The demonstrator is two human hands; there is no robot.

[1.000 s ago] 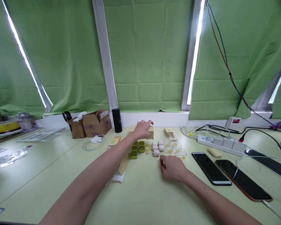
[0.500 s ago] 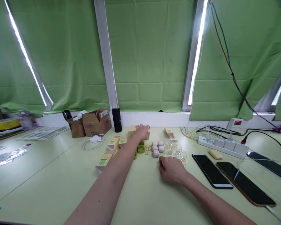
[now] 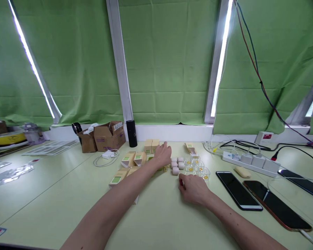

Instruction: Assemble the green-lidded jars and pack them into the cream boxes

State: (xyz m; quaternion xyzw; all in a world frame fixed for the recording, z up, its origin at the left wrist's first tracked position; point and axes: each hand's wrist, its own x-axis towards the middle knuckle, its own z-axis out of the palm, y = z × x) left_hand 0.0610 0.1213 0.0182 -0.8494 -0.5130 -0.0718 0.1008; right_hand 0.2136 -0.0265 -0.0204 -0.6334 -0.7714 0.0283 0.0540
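Observation:
My left hand [image 3: 163, 155] reaches far over the table beside two small tan boxes [image 3: 151, 146]. Its fingertips point away from me and are hidden, so any grip is unclear. Under and left of that forearm are more tan boxes [image 3: 128, 159] with green panels; small green square cups are almost wholly covered by the arm. My right hand [image 3: 193, 188] rests on the table with curled fingers and nothing visible in them. Just beyond it lie several pale pink rounded pieces [image 3: 175, 171] and clear cups [image 3: 199, 168] with yellow centres. Tiny yellow pieces [image 3: 165, 169] show between the hands.
At right lie phones [image 3: 238, 190], a beige rounded item [image 3: 242, 172] and a power strip [image 3: 251, 163] with cables. A tan tray-like piece [image 3: 190, 148] lies at the back. Brown cartons [image 3: 109, 136], a black cylinder [image 3: 131, 133] and a white charger [image 3: 108, 155] stand left.
My left hand came down from above the rear boxes, then drew slightly nearer to me at their right side. The two rear boxes now stand close together. My right hand stays put.

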